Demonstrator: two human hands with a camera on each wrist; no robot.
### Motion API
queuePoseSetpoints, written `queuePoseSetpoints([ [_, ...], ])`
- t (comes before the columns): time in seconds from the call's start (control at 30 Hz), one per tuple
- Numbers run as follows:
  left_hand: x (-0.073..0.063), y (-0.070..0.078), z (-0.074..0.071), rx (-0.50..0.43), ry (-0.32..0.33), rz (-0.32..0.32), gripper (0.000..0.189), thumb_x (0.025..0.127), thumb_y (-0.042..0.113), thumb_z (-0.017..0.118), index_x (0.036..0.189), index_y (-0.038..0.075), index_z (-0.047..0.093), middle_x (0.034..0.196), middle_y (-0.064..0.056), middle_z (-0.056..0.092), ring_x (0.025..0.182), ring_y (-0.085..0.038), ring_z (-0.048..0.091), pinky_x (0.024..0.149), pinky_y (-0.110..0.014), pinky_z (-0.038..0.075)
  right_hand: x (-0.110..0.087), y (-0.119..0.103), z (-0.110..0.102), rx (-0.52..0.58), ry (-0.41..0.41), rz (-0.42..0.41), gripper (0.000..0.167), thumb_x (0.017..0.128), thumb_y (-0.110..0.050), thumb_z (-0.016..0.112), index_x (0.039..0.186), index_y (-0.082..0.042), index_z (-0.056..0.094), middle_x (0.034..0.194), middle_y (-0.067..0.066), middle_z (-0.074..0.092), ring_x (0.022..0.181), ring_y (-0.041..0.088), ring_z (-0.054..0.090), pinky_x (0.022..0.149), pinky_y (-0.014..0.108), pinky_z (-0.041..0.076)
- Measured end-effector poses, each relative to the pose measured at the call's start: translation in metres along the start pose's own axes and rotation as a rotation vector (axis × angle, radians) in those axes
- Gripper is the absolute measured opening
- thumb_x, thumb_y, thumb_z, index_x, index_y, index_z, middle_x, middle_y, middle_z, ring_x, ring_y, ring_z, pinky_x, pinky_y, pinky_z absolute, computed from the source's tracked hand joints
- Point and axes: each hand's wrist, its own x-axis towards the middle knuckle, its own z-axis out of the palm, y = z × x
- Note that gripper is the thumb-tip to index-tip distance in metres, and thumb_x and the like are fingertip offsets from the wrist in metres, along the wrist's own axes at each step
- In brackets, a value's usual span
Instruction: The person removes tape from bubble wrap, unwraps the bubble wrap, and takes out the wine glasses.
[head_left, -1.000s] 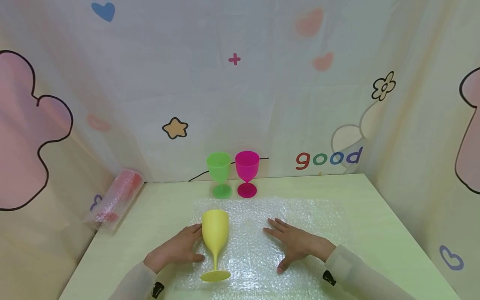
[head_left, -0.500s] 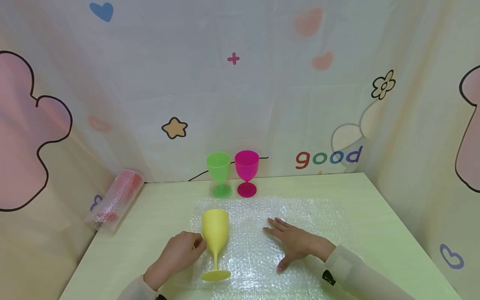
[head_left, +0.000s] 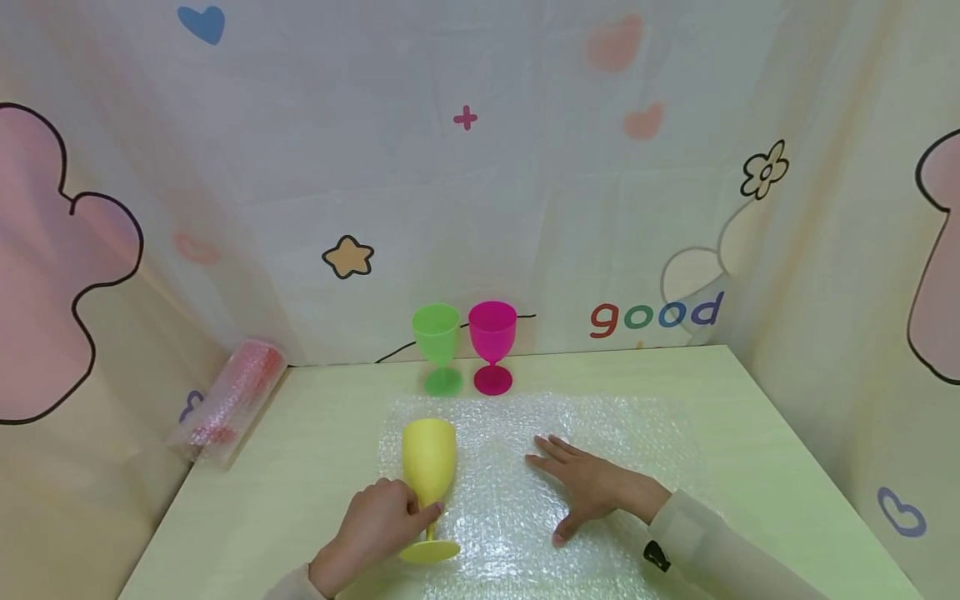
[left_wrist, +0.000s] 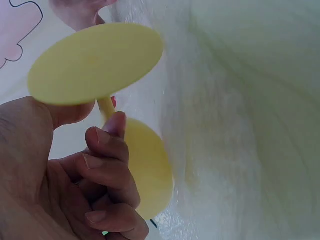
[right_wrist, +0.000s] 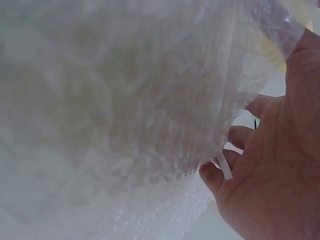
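A yellow goblet (head_left: pixel 429 454) lies on its side on a sheet of bubble wrap (head_left: pixel 495 500), its rim facing away and its round foot nearest me. My left hand (head_left: pixel 378 518) holds it by the thin stem, fingers curled in and the thumb over the top. In the left wrist view the foot (left_wrist: pixel 95 62) stands above the curled fingers (left_wrist: pixel 112 172). To the right, my right hand (head_left: pixel 588 487) rests on the bubble wrap with fingers spread, holding nothing. In the right wrist view, the wrap (right_wrist: pixel 125 100) fills much of the picture beside the palm (right_wrist: pixel 270 170).
Behind the wrap, a green goblet (head_left: pixel 437 333) and a pink goblet (head_left: pixel 492 329) stand upright side by side near the table's back edge. A bubble-wrapped bundle with something red inside (head_left: pixel 232 404) lies at the table's left edge. A printed curtain (head_left: pixel 525 208) encloses the table (head_left: pixel 765 467).
My left hand has come off its flat position at the goblet's left side, moved toward the stem and taken hold of it. The right hand and the goblet have stayed in place.
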Motion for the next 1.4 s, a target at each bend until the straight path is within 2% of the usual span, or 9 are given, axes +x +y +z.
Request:
queuePoseSetpoints([
  [0.17, 0.000, 0.001, 0.004, -0.057, -0.043, -0.007, 0.053, 0.088, 0.050, 0.066, 0.048, 0.020, 0.047, 0.046, 0.014, 0.033, 0.041, -0.004, 0.033, 0.040, -0.020, 0.026, 0.001, 0.000, 0.000, 0.001, 0.002, 0.002, 0.120, 0.059, -0.065, 0.082, 0.157, -0.024, 0.025, 0.168, 0.006, 0.008, 0.154, 0.032, 0.008, 0.119, 0.057, 0.027],
  [0.33, 0.001, 0.003, 0.007, -0.099, -0.055, -0.007, 0.052, 0.089, 0.045, 0.066, 0.048, 0.020, 0.044, 0.046, 0.014, 0.033, 0.041, -0.003, 0.032, 0.040, -0.019, 0.026, 0.001, 0.001, 0.001, 0.007, 0.007, -0.003, 0.120, 0.059, -0.064, 0.082, 0.157, -0.023, 0.026, 0.167, 0.006, 0.009, 0.154, 0.033, 0.008, 0.119, 0.057, 0.027],
  [0.67, -0.003, 0.004, 0.006, -0.123, -0.031, 0.065, 0.051, 0.090, 0.031, 0.067, 0.047, 0.019, 0.042, 0.047, 0.015, 0.031, 0.043, 0.000, 0.029, 0.041, -0.016, 0.024, 0.001, -0.001, 0.001, 0.017, 0.003, -0.004, 0.118, 0.060, -0.063, 0.083, 0.156, -0.022, 0.026, 0.167, 0.007, 0.009, 0.154, 0.034, 0.008, 0.118, 0.058, 0.028],
  [0.83, -0.004, 0.005, -0.003, -0.171, -0.041, 0.074, 0.050, 0.091, 0.029, 0.066, 0.047, 0.017, 0.047, 0.046, 0.015, 0.033, 0.043, 0.001, 0.029, 0.041, -0.015, 0.024, 0.000, -0.001, 0.000, 0.006, 0.005, -0.007, 0.119, 0.061, -0.063, 0.082, 0.156, -0.021, 0.026, 0.167, 0.007, 0.010, 0.154, 0.034, 0.008, 0.118, 0.058, 0.028],
  [1.0, -0.004, 0.005, -0.016, -0.216, -0.033, 0.083, 0.042, 0.092, 0.031, 0.067, 0.053, 0.015, 0.062, 0.050, 0.014, 0.050, 0.044, 0.001, 0.036, 0.041, -0.016, 0.029, 0.001, 0.001, 0.000, -0.001, 0.009, -0.010, 0.119, 0.061, -0.064, 0.082, 0.157, -0.021, 0.026, 0.167, 0.007, 0.009, 0.154, 0.033, 0.008, 0.119, 0.056, 0.026],
  [1.1, -0.003, 0.005, -0.023, -0.232, -0.022, 0.075, 0.039, 0.092, 0.030, 0.067, 0.056, 0.016, 0.064, 0.051, 0.012, 0.055, 0.044, 0.001, 0.038, 0.041, -0.016, 0.031, 0.001, 0.001, 0.001, -0.005, 0.010, -0.006, 0.119, 0.060, -0.064, 0.082, 0.157, -0.022, 0.025, 0.167, 0.007, 0.009, 0.154, 0.033, 0.008, 0.119, 0.056, 0.027],
  [1.27, 0.000, 0.003, -0.033, -0.234, 0.006, 0.044, 0.039, 0.093, 0.029, 0.067, 0.056, 0.017, 0.062, 0.050, 0.012, 0.051, 0.044, -0.001, 0.037, 0.041, -0.016, 0.030, 0.001, 0.001, 0.001, -0.004, 0.002, -0.001, 0.119, 0.060, -0.064, 0.082, 0.157, -0.024, 0.025, 0.167, 0.006, 0.009, 0.154, 0.032, 0.008, 0.119, 0.056, 0.027],
  [1.4, 0.003, 0.003, -0.041, -0.190, 0.047, 0.033, 0.041, 0.094, 0.029, 0.066, 0.055, 0.018, 0.060, 0.047, 0.013, 0.047, 0.044, -0.001, 0.036, 0.042, -0.017, 0.030, 0.001, 0.001, 0.001, 0.003, -0.005, 0.003, 0.119, 0.060, -0.063, 0.082, 0.157, -0.024, 0.025, 0.168, 0.005, 0.009, 0.155, 0.032, 0.008, 0.119, 0.056, 0.027],
])
